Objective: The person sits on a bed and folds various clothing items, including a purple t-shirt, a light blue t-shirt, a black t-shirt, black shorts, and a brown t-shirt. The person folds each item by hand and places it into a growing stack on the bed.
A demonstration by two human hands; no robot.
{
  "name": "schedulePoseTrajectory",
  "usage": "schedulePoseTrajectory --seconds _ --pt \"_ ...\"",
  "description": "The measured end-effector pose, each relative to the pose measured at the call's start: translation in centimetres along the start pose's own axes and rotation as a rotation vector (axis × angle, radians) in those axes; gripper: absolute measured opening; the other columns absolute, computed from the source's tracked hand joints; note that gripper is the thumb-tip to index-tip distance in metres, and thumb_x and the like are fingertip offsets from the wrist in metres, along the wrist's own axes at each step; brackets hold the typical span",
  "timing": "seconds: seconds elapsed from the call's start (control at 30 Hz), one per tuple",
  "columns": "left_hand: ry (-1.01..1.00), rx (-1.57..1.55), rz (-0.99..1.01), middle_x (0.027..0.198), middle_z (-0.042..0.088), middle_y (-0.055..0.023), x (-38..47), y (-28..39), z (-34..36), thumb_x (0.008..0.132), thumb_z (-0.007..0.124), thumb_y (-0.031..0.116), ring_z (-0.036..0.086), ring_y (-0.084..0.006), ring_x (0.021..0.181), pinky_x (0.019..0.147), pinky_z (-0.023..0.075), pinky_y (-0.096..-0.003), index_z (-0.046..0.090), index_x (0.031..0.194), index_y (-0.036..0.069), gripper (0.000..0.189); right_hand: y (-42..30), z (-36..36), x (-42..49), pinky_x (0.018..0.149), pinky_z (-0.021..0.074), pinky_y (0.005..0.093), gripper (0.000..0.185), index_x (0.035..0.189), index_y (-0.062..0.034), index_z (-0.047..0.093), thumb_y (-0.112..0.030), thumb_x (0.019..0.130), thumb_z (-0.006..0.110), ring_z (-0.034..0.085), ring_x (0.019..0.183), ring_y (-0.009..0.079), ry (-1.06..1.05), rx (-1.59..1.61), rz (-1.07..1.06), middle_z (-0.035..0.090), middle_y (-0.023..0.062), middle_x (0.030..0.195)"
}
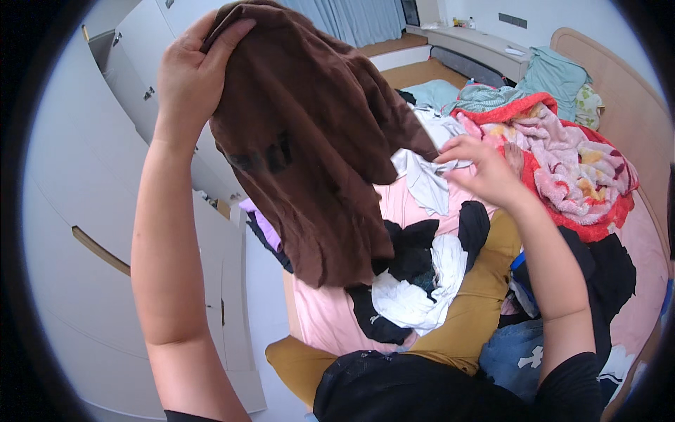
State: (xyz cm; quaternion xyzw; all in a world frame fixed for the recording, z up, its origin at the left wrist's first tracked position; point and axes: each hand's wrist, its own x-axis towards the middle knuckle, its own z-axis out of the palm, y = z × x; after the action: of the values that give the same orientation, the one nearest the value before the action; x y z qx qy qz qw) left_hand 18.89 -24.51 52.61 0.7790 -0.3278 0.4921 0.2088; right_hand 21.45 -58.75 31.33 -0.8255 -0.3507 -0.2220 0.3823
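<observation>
My left hand (198,74) is raised at the upper left, its thumb and fingers clamped on the top of a brown cloth garment (311,132). The garment hangs in loose folds and has a dark print on its front. One sleeve-like part stretches right to my right hand (485,171), whose fingertips pinch its edge. Below the hanging cloth, a white garment (411,303) lies crumpled over black clothes (408,253) on the pink bed sheet (324,316), beside my leg in mustard trousers (480,290). Behind my right hand lies pale grey-white clothing (427,184).
A red and pink fleece blanket (575,163) is bunched near the wooden headboard (606,74). Blue jeans (514,353) and black clothing (611,274) lie on the right. White wardrobe doors (89,211) stand to the left. A bare foot (513,157) shows by the blanket.
</observation>
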Motion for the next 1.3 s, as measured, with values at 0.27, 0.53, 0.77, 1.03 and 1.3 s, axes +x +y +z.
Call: schedulePoseTrajectory --seconds 0.27,0.53,0.77,1.03,1.3 --pt "-0.072 0.2 0.297 0.101 0.069 -0.0064 0.6 3.2 -3.1 0.092 0.06 0.013 0.066 -0.0171 0.093 0.083 0.0523 -0.0266 0.065 0.115 0.007 0.024 -4.6 7.5 0.0 0.081 0.0476 0.0288 0.03 0.113 -0.0019 0.061 -0.004 0.083 0.063 0.062 0.087 0.017 0.183 0.381 0.047 0.065 0.0095 0.097" --pt "0.027 0.168 0.27 0.088 0.07 -0.0054 -0.4 3.9 -3.4 0.088 0.065 0.019 0.066 -0.0151 0.078 0.072 0.0506 -0.0261 0.068 0.106 0.006 0.022 -8.2 10.8 -2.5 0.073 0.0511 0.0299 0.046 0.115 0.0056 0.056 -0.022 0.081 0.071 0.063 0.08 0.018 -0.176 0.684 0.275 0.065 0.0138 0.094" --pt "-0.074 0.375 0.181 0.084 0.068 -0.011 -1.9 4.0 -4.9 0.087 0.065 0.014 0.067 -0.0208 0.074 0.069 0.0516 -0.028 0.066 0.103 0.003 0.02 -7.6 10.3 -6.3 0.064 0.0418 0.0231 0.013 0.088 0.0012 0.061 -0.012 0.09 0.06 0.046 0.071 0.0046 -0.104 0.75 0.484 0.054 -0.0029 0.076" --pt "-0.113 0.414 0.167 0.079 0.064 -0.0125 -3.6 4.9 -6.4 0.087 0.063 0.01 0.064 -0.0203 0.069 0.066 0.0494 -0.0266 0.065 0.1 0.002 0.016 -6.0 8.8 -7.0 0.072 0.047 0.0214 0.01 0.097 -0.0011 0.061 -0.008 0.089 0.062 0.057 0.078 0.0049 0.026 1.124 0.574 0.063 -0.0015 0.086" --pt "-0.211 0.288 0.17 0.099 0.068 -0.01 -4.7 4.5 -8.6 0.092 0.055 0.005 0.065 -0.0214 0.091 0.082 0.0527 -0.029 0.065 0.109 0.001 0.02 -7.9 9.3 -7.4 0.072 0.0479 0.0286 0.013 0.085 -0.0001 0.066 -0.01 0.08 0.072 0.061 0.083 0.0161 -0.525 0.857 0.329 0.063 0.0082 0.093"
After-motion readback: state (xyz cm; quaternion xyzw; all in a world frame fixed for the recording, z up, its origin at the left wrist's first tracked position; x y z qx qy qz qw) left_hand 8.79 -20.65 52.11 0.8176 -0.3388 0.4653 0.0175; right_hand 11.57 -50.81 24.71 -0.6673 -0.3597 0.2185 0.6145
